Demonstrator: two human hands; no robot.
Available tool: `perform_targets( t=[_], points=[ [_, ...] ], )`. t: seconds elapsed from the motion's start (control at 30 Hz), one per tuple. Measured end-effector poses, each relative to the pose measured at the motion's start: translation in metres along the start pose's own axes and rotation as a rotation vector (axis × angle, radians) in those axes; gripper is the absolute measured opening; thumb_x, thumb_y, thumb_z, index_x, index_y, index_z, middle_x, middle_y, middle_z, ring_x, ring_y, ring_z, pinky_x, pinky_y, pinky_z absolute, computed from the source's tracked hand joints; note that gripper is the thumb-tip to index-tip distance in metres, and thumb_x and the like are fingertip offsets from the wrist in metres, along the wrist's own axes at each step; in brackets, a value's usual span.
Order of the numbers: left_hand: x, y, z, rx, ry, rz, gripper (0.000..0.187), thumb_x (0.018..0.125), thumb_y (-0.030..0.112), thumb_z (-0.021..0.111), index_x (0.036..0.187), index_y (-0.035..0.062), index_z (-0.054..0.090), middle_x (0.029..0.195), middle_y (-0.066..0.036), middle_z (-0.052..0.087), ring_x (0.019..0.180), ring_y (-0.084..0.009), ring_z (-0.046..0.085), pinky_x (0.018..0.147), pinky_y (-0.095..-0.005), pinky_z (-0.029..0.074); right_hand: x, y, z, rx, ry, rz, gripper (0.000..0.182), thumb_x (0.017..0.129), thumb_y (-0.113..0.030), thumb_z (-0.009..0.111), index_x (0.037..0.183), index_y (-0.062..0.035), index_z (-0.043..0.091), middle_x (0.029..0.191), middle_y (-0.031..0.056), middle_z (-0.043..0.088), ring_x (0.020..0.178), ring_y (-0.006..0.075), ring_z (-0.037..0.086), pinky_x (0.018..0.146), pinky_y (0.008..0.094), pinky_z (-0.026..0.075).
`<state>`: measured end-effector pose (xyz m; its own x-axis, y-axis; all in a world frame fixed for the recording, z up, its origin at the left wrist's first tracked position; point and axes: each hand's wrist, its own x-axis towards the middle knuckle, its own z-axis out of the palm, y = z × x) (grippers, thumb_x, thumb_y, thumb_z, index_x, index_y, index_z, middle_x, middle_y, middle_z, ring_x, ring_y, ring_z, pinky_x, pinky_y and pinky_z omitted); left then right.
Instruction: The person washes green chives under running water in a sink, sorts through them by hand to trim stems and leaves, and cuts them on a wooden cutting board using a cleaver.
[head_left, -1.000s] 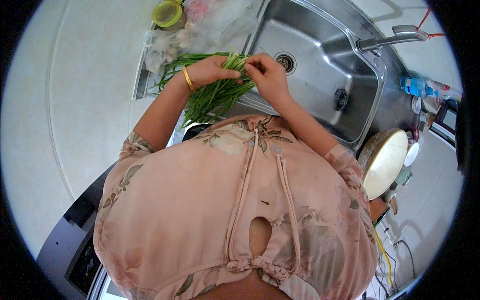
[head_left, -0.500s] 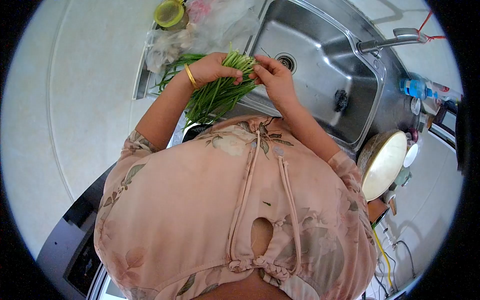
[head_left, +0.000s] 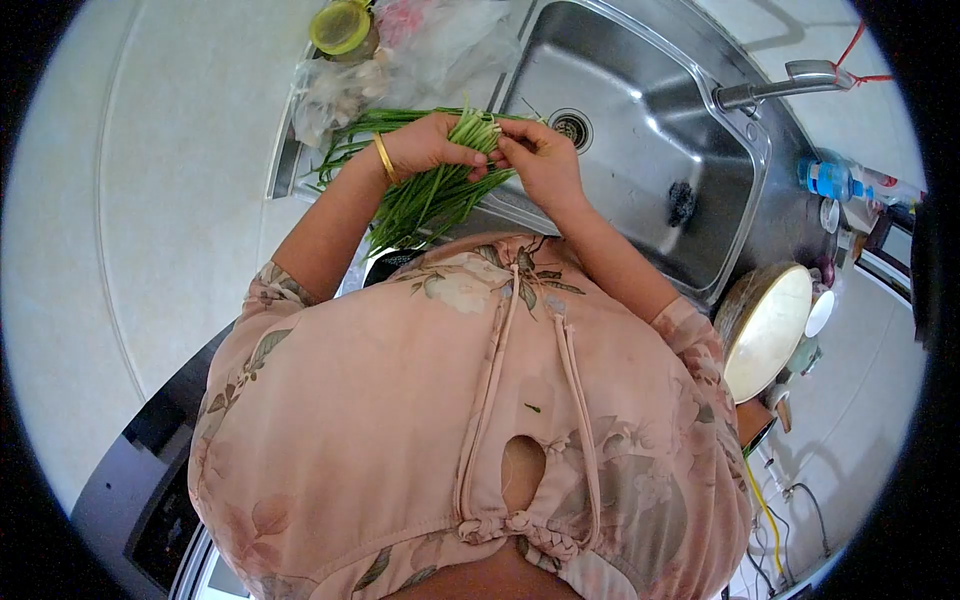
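Left hand (head_left: 428,143) is gripping green stalks (head_left: 430,205) at the edge of the sink (head_left: 620,170), right hand (head_left: 547,160) is pinching their pale ends, and a dark clump (head_left: 682,203) is lying inside!

Bunch of slender green stalks (head_left: 432,205) is being held beside the sink (head_left: 625,170); pale ends (head_left: 477,131) are clustering sinkward, darker blades (head_left: 415,222) are fanning loosely leftward and downward.
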<state>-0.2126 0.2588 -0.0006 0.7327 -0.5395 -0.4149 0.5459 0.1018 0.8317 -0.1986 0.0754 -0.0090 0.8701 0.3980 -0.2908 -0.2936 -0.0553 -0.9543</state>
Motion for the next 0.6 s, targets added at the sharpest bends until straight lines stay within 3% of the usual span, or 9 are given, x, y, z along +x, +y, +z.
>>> perform_targets(
  t=[0.17,0.27,0.37,0.47,0.57,0.6],
  points=[
    [-0.003,0.004,0.004,0.121,0.019,0.003,0.027,0.071,0.015,0.068,0.092,0.0036,0.057,0.081,-0.001,0.059,0.071,-0.0107,0.053,0.068,-0.0265,0.044,-0.003,-0.004,0.004,0.015,0.03,-0.023,0.023,0.079,-0.006,0.058,0.101,0.0005,0.061,0.087,0.0094,0.062,0.069,0.0143,0.059,0.062,0.0255,0.048],
    [-0.002,0.003,0.007,0.283,0.094,-0.013,0.027,0.07,0.013,0.067,0.093,0.0031,0.056,0.078,-0.001,0.058,0.071,-0.0108,0.052,0.068,-0.027,0.044,0.0,0.007,0.003,-0.293,0.074,-0.24,0.027,0.079,-0.009,0.057,0.105,-0.0013,0.059,0.093,0.0121,0.061,0.074,0.0215,0.059,0.066,0.0306,0.048],
    [-0.002,-0.001,0.01,0.421,0.14,0.04,0.03,0.069,0.011,0.066,0.095,0.0019,0.055,0.079,-0.002,0.059,0.07,-0.0112,0.052,0.067,-0.0274,0.045,0.002,0.005,-0.003,-0.484,-0.055,-0.265,0.029,0.085,-0.007,0.052,0.114,-0.0024,0.054,0.103,0.0098,0.056,0.081,0.0165,0.057,0.076,0.0274,0.046],
    [-0.001,-0.004,0.009,0.532,0.165,0.027,0.035,0.067,0.011,0.067,0.099,0.0012,0.054,0.085,-0.005,0.06,0.075,-0.0134,0.054,0.071,-0.0286,0.045,-0.003,-0.015,-0.005,-0.845,-0.017,-0.482,0.034,0.088,-0.013,0.047,0.121,-0.0021,0.048,0.118,0.0135,0.05,0.103,0.0232,0.051,0.092,0.0315,0.037],
    [-0.001,-0.005,0.01,0.622,0.193,0.088,0.04,0.065,0.013,0.069,0.1,0.0012,0.055,0.086,-0.009,0.061,0.077,-0.017,0.056,0.074,-0.0298,0.045,-0.001,-0.014,0.003,-0.46,-0.02,-0.523,0.041,0.088,-0.021,0.045,0.124,-0.0016,0.043,0.126,0.0201,0.043,0.119,0.0322,0.038,0.1,0.0371,0.028],
    [0.0,-0.005,0.011,0.649,0.202,0.129,0.041,0.063,0.015,0.07,0.099,0.0013,0.055,0.086,-0.01,0.061,0.077,-0.0183,0.056,0.074,-0.0301,0.045,-0.002,-0.014,0.004,-0.477,-0.106,-0.487,0.042,0.089,-0.022,0.044,0.125,-0.001,0.04,0.128,0.0202,0.04,0.12,0.0325,0.037,0.101,0.0371,0.026]
  ],
)
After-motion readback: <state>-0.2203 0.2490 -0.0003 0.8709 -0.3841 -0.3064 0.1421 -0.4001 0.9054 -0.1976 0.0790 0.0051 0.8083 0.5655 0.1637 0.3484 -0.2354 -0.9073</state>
